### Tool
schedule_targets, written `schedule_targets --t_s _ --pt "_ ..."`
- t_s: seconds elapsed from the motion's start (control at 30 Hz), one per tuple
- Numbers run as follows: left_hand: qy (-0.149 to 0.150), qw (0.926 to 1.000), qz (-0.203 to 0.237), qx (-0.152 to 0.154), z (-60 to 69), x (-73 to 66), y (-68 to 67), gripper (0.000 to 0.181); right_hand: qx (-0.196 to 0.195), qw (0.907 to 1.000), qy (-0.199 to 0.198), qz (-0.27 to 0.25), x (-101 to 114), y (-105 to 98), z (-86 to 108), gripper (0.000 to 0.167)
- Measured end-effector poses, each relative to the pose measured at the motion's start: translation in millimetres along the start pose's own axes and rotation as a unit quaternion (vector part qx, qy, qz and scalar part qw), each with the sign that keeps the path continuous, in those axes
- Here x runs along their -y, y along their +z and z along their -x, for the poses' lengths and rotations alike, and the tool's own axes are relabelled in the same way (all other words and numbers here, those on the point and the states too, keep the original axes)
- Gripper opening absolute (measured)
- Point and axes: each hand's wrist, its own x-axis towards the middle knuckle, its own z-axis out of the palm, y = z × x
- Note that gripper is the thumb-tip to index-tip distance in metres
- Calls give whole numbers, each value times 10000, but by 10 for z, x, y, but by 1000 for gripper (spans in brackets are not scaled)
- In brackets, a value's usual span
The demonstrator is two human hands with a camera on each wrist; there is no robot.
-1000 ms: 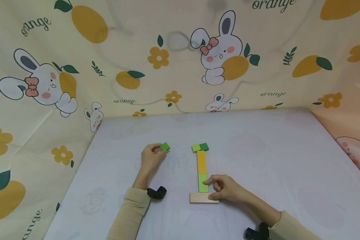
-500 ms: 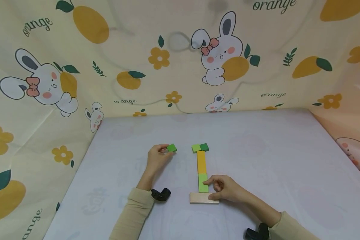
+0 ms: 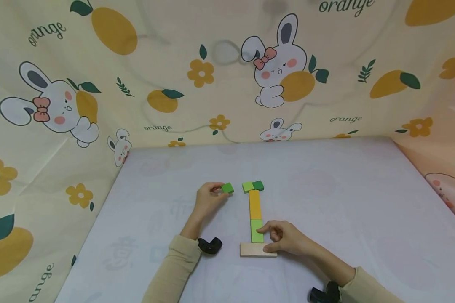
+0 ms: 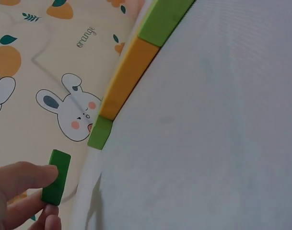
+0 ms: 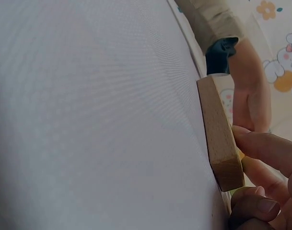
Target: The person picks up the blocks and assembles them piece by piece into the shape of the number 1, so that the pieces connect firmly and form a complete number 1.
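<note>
My left hand [image 3: 207, 200] pinches a small green block [image 3: 227, 188] between thumb and fingers. In the left wrist view that block [image 4: 60, 177] appears raised off the white table. To its right lies a row of blocks: a light green block [image 3: 247, 187] beside a dark green block [image 3: 258, 185], then a long yellow block [image 3: 254, 205], a light green block [image 3: 255, 237] and a plain wooden block [image 3: 251, 250] set crosswise. With its thumb on the wooden block, my right hand [image 3: 288, 239] steadies the near end of the row; its index finger touches the light green block.
The white table [image 3: 345, 202] extends around the row on both sides. A cloth backdrop [image 3: 227, 97] printed with rabbits and oranges rises at the back and sides. Each wrist carries a black camera mount, one on the left [image 3: 210, 245] and one on the right [image 3: 325, 292].
My left hand has moved steadily right with the small green block, closer to the far end of the row. My right hand and the blocks in the row have not visibly moved.
</note>
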Motion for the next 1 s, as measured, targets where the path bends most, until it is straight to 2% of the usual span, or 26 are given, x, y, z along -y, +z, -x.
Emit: schedule_targets --t_s 0.37,0.63,1.0 --pt "403 9987 -155 259 -53 34 119 33 9 10000 17 -21 -8 -1 -8 41" --pt "189 9989 -81 422 -94 14 193 34 -4 10000 41 16 -21 -2 -11 41" --pt "352 9978 -323 452 -128 -2 265 34 3 10000 94 31 -28 -4 -8 41"
